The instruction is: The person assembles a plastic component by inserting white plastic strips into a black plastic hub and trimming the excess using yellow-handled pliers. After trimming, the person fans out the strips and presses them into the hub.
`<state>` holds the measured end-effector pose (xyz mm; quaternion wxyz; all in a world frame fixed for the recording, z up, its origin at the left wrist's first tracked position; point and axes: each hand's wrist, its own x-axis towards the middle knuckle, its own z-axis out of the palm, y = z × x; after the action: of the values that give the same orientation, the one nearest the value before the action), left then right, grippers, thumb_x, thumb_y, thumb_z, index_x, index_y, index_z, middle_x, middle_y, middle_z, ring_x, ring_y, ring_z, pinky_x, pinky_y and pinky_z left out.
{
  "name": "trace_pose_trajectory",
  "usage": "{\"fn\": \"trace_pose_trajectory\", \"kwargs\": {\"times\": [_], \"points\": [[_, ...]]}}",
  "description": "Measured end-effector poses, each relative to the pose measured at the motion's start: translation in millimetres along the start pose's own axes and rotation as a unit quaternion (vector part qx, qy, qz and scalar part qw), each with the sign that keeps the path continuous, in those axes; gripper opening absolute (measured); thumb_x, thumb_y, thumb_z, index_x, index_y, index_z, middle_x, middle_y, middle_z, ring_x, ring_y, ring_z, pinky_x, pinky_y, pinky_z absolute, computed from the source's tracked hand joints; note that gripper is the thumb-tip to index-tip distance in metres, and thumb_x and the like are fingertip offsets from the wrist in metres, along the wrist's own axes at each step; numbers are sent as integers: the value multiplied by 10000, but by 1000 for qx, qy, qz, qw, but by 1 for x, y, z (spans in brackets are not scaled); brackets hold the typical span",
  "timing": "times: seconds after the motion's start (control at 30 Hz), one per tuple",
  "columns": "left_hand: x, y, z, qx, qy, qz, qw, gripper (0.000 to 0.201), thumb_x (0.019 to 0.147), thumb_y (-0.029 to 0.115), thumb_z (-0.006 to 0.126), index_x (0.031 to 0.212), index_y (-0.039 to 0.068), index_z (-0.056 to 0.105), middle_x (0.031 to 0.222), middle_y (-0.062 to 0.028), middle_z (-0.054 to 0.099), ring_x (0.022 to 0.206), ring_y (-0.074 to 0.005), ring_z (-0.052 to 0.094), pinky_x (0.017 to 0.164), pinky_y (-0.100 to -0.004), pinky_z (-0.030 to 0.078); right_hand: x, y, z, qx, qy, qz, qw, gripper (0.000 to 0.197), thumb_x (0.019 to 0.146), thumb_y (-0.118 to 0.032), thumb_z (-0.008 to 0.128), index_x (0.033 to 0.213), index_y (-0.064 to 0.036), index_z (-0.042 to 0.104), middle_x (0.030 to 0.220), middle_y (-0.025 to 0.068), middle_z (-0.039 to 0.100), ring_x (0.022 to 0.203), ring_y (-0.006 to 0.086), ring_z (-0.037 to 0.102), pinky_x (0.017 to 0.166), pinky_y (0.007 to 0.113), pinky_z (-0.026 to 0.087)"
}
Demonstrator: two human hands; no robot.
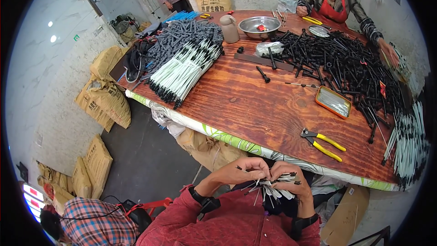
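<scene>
Close in front of my red jacket, both hands are at a bunch of thin white rods with black tips (274, 191). My left hand (243, 171) is closed, thumb and fingers pinched together at the top of the bunch; a dark rod tip pokes out by its knuckles. Wrapped round the right side of the bunch is my right hand (293, 183), its thumb and fingertips close to the left ones. The rods fan out below and between the hands. Exactly what the fingertips pinch is hidden.
The wooden table (236, 105) ahead carries yellow-handled pincers (323, 143), an orange-rimmed tin of thin pins (333, 101), black plastic parts (337, 59), grey parts (177, 36), white rod bundles (186, 70) and a steel bowl (259, 26). A co-worker (337, 4) sits across; another person (98, 221) is at lower left.
</scene>
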<state>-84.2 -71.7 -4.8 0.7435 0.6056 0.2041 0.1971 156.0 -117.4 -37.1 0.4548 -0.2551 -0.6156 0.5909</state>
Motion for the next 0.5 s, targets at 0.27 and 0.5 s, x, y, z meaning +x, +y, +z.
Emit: {"fn": "trace_pose_trajectory", "kwargs": {"times": [0.27,0.5], "points": [[1,8,-17,-3,-78,-22,997,275,975,211,668,1171,19,649,1054,-12,671,953,-98,602,879,-274,478,6,-2,1,-30,-11,-3,999,208,721,-36,840,890,-27,720,891,57,668,847,186,629,761,317,486],[10,1,-27,-19,-101,-27,994,261,945,209,703,1120,17,670,1054,-14,668,969,-103,605,884,-275,476,10,-1,2,-19,-9,-2,1000,205,726,-28,836,895,-25,721,889,55,667,851,181,631,756,303,485]]}}
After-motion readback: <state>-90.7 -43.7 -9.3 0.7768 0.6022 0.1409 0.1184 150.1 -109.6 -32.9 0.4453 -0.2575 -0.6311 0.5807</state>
